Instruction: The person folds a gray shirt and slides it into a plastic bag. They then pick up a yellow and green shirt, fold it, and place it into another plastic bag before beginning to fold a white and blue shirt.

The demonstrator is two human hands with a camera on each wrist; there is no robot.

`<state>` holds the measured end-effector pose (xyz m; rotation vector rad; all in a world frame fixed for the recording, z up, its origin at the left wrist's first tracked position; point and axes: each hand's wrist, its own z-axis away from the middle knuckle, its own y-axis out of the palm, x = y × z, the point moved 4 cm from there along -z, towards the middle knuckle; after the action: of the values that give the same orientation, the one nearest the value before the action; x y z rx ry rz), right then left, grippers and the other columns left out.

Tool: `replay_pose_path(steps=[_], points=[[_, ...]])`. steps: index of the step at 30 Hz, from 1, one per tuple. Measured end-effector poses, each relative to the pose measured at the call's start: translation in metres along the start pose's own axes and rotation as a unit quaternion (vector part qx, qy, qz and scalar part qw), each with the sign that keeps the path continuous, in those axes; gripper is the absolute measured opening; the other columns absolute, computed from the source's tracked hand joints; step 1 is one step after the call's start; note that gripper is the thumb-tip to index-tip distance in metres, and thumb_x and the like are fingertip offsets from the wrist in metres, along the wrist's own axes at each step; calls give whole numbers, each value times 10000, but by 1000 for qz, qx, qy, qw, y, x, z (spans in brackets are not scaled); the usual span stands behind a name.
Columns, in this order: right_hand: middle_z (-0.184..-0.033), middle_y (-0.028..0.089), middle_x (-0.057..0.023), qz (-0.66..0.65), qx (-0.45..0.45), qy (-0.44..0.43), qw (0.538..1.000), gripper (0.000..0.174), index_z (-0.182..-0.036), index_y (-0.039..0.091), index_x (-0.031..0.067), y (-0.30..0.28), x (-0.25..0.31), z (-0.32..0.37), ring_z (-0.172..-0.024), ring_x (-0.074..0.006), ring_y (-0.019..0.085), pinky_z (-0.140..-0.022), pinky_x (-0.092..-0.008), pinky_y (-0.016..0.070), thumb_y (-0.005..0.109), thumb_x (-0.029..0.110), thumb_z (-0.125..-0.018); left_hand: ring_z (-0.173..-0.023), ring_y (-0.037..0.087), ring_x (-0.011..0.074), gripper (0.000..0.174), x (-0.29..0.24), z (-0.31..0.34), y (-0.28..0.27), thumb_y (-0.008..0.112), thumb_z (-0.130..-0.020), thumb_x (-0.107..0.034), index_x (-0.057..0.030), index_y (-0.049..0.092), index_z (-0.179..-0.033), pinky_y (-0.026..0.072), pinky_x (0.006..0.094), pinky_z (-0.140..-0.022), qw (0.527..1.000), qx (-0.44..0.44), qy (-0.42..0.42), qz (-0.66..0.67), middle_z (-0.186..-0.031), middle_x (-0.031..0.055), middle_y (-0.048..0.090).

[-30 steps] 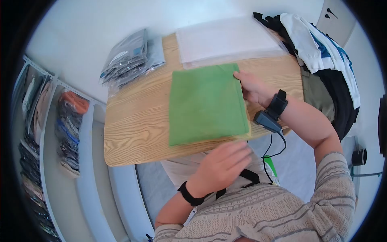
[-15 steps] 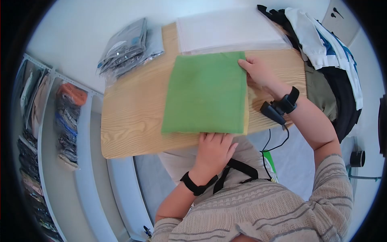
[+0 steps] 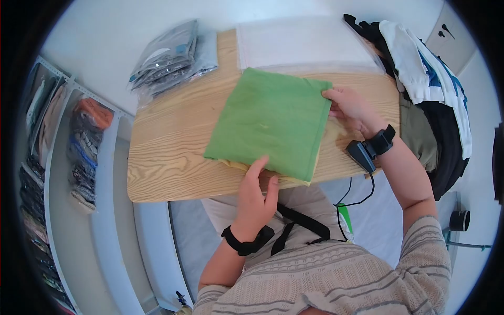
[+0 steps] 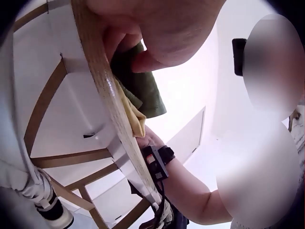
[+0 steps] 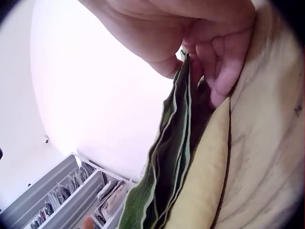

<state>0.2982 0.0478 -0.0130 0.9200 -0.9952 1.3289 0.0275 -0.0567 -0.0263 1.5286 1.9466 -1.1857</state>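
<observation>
A folded green cloth [image 3: 275,123] lies slightly turned on the wooden table. Yellow fabric [image 5: 202,181] shows beneath its green layers. At its far right corner, my right hand [image 3: 354,110] pinches the stacked green layers between thumb and fingers, with the other fingers down by the tabletop. My left hand [image 3: 254,205] is at the cloth's near edge. One of its fingers reaches over the green surface and the thumb stands apart on the right. In the left wrist view the left fingers meet the green cloth [image 4: 152,102] just above the table edge, and their tips are partly hidden.
Clear plastic sheets [image 3: 307,44] lie along the table's [image 3: 168,157] back. Bagged grey garments [image 3: 168,55] are piled at back left. Clothes [image 3: 436,100] drape over the right side. Shelves with bagged clothes [image 3: 86,152] stand left. A cable [image 3: 370,191] hangs from the right wrist.
The cloth has rotated clockwise, its far left corner moving right and its near right corner leftward. My left hand has shifted left with a finger now over the cloth. The right hand keeps its pinch.
</observation>
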Motion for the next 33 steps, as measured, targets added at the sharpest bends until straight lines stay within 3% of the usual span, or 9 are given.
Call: replay_pose_path(steps=[4,6,10,12,16,18,19,21,33], points=[[-1061,636,-70,-36,18,-3,999,254,-1088,591,7,-1,-6,-3,-967,-126,604,-874,-250,484,520,202,-942,-901,556,324,459,-19,-11,-9,566,-867,-68,13,462,-1307,445,404,-791,995,72,-73,18,-1041,207,587],[-1065,635,-71,-57,23,-3,998,251,-1093,591,10,-1,-7,-2,-970,-126,604,-872,-251,485,528,199,-941,-1025,562,276,482,-31,-12,-13,554,-879,-67,14,439,-1339,450,321,-877,993,107,11,-56,-1129,178,571],[-1034,631,-58,-81,-3,1,997,201,-1065,591,27,-10,-15,-8,-939,-112,601,-829,-243,494,538,175,-941,-1041,557,310,461,-24,-13,-2,578,-868,-92,6,479,-1308,444,352,-891,960,243,-38,-133,-1167,184,567],[-1022,628,-53,-83,-12,1,996,183,-1052,589,31,-14,-16,-12,-927,-107,599,-812,-239,498,537,170,-943,-1009,551,330,455,-26,-9,4,597,-855,-99,-6,499,-1289,438,385,-870,949,251,53,-185,-1137,179,575],[-994,622,-40,-53,-15,16,998,169,-1040,574,45,-17,-17,-14,-897,-98,595,-769,-230,506,531,186,-957,-953,543,307,481,-12,-5,-16,645,-798,-93,-28,532,-1260,430,406,-842,983,179,21,-23,-927,150,605],[-996,620,-39,-43,-14,26,999,169,-1041,569,49,-19,-21,-14,-892,-96,596,-760,-228,508,530,191,-960,-1024,524,339,519,-13,-19,-44,668,-780,-103,-39,510,-1271,425,408,-879,970,-45,84,-225,-1036,181,565],[-1001,619,-37,-43,-12,26,999,165,-1039,567,52,-16,-20,-14,-890,-96,596,-761,-229,509,528,192,-962,-1024,524,339,519,-11,-27,-49,668,-780,-103,-39,510,-1271,425,408,-879,970,-48,77,-227,-1036,181,565],[-1006,617,-36,-43,-6,23,999,161,-1038,565,56,-15,-19,-17,-889,-96,597,-761,-229,510,525,193,-963,-1121,508,325,535,12,-44,-54,668,-773,-90,-44,491,-1275,396,386,-972,964,6,-166,-205,-1189,177,533],[-978,611,-41,-61,8,16,998,143,-1043,554,50,-17,-19,-19,-855,-103,607,-750,-226,524,521,163,-962,-974,508,274,641,37,-36,-62,493,-622,189,-90,614,-1186,411,328,-891,967,37,-82,-239,-1138,117,527]])
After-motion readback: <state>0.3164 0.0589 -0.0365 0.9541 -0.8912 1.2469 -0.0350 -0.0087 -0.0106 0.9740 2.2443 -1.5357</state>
